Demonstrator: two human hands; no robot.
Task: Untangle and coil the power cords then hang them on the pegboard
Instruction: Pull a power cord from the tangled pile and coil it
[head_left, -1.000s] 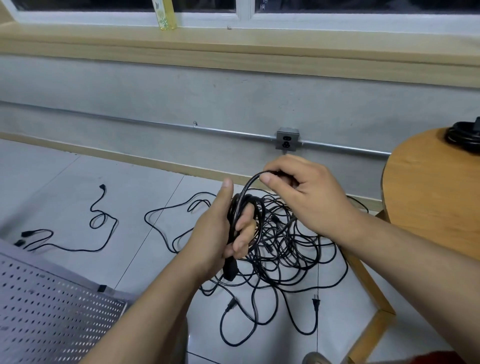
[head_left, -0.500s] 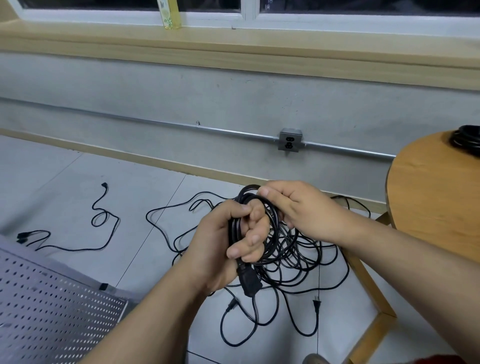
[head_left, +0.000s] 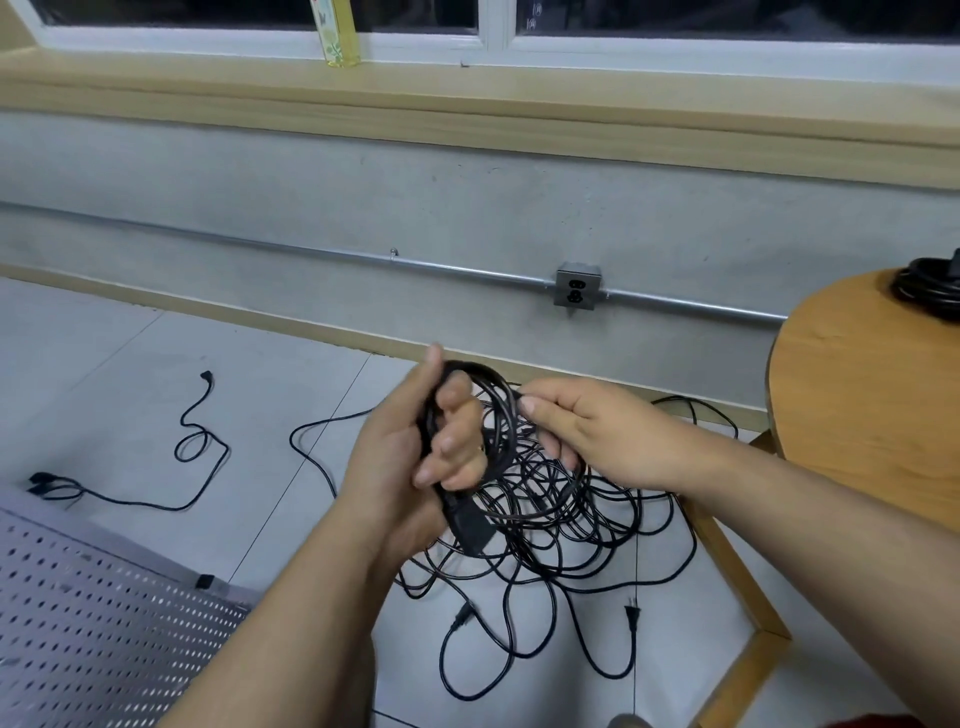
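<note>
From my remote seat I see the left hand (head_left: 410, 457) wrapped around one side of a half-made coil of thin black power cord (head_left: 488, 370), thumb up along the top of the loops and the other fingers curled in over the strands. The cord's chunky black moulded connector (head_left: 470, 530) hangs out below the heel of that hand. The right hand (head_left: 587, 436) sits just beside it, pinching the far side of the same coil between thumb and forefinger, with the remaining fingers folded under. Both hands hold the coil in the air above a loose tangle of black cords (head_left: 571, 519) spread over the pale grey tiled floor (head_left: 130, 364), close to the wooden table leg and the wall's skirting edge. A separate black cord (head_left: 197, 441) lies snaked out well to the left. The perforated grey metal pegboard (head_left: 93, 613) fills the lower left corner of my view. On the round wooden table (head_left: 857, 405) at the right, a finished black bundle (head_left: 924, 291) rests near its far edge.
</note>
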